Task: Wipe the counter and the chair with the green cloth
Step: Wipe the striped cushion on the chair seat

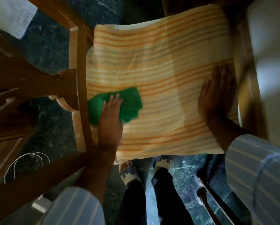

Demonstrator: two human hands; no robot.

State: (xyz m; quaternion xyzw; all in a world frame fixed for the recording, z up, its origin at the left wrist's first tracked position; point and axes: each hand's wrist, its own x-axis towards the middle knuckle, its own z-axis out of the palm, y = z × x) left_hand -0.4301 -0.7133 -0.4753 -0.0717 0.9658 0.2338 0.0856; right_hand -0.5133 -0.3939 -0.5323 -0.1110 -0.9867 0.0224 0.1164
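I look straight down on a wooden chair (78, 62) whose seat bears an orange-and-cream striped cushion (162, 65). A crumpled green cloth (131, 101) lies on the cushion's near left part. My left hand (110, 117) presses down on the cloth, fingers over it. My right hand (217, 95) rests flat on the cushion's right edge, fingers together and pointing away, holding nothing. The counter is not in view.
A second wooden piece of furniture (22, 78) stands close on the left. The floor (48, 46) is dark green marble. A white cord (27, 161) lies on it at lower left. My feet in patterned slippers (129, 172) stand just below the seat's front edge.
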